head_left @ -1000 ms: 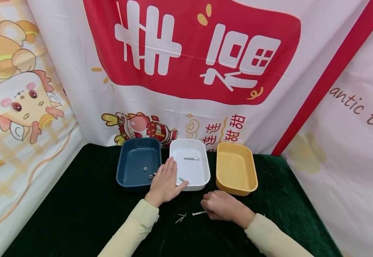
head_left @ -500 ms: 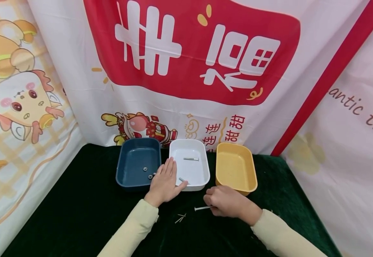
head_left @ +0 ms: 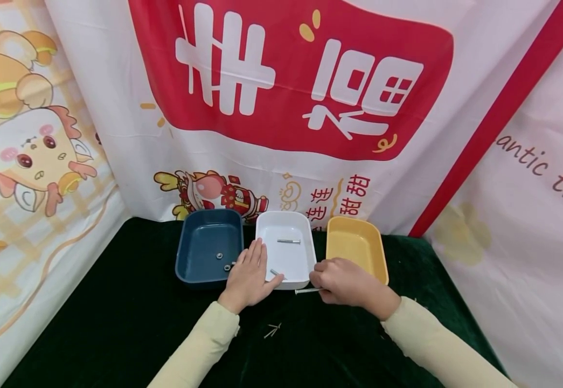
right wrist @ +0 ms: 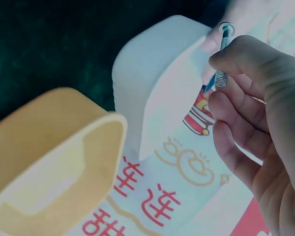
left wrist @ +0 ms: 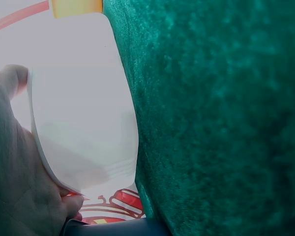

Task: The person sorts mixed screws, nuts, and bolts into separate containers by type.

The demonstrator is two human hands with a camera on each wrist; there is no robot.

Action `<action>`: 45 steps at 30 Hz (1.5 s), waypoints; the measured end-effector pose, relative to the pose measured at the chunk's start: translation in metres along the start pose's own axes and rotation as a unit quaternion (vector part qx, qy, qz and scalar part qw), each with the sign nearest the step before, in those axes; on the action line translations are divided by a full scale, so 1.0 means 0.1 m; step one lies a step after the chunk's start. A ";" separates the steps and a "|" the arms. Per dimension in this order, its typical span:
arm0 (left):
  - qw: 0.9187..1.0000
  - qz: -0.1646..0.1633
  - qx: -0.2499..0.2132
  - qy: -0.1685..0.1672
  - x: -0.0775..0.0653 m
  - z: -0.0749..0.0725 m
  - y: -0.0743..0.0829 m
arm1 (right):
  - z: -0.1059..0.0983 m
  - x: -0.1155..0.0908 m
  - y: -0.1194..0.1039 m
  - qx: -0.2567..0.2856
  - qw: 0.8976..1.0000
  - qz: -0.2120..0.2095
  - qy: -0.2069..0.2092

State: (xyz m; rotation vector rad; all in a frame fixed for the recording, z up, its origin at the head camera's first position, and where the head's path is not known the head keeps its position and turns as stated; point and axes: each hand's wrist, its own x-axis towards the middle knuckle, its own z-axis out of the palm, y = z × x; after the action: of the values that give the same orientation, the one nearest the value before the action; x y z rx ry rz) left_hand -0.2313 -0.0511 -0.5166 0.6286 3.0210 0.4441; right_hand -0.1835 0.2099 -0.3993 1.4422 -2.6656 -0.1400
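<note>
The right hand [head_left: 346, 281], right of the centre of the head view, pinches a metal bolt [head_left: 307, 291] between the thumb and the forefinger, so these two are narrow around it. In the head view the bolt lies almost level, with its head to the left, and it appears just below the lower right part of the white tray [head_left: 294, 258]. In the right wrist view the bolt is at the upper right, head at the top, thread showing under the thumb; the other fingers are curved and grip nothing that I can see. The left hand [head_left: 248, 277] rests on the lower left edge of the white tray, the fingers straight and near one another, the thumb spread away to the right, over the near rim. In the white tray lie two other bolts [head_left: 288, 241], one in the upper part and one at the lower left, beside the thumb. The blue tray [head_left: 203, 237], on the left, holds small nuts [head_left: 219, 255] in its lower right part. The yellow tray [head_left: 356, 242] stands on the right, its lower left corner partly hidden by the right hand. Several thin screws [head_left: 272, 330] lie crossed on the green cloth [head_left: 92, 323], at the lower centre.
</note>
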 end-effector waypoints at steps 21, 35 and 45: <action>1.000 0.004 0.003 0.001 -0.02 -0.01 0.02 | -0.18 0.42 0.32 -0.004 0.998 0.059 -0.001; 1.000 0.003 0.001 0.002 -0.01 0.01 0.00 | 0.00 0.67 0.51 0.043 0.990 0.132 -0.036; 1.000 0.000 0.008 -0.005 0.00 0.00 0.00 | 0.22 0.78 0.59 0.046 0.984 0.165 -0.040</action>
State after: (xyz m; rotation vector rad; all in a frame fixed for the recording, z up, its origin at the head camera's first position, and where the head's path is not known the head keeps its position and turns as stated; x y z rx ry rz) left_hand -0.2316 -0.0507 -0.5162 0.6289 3.0185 0.4152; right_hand -0.2781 0.1772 -0.4097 1.0114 -2.9667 -0.0485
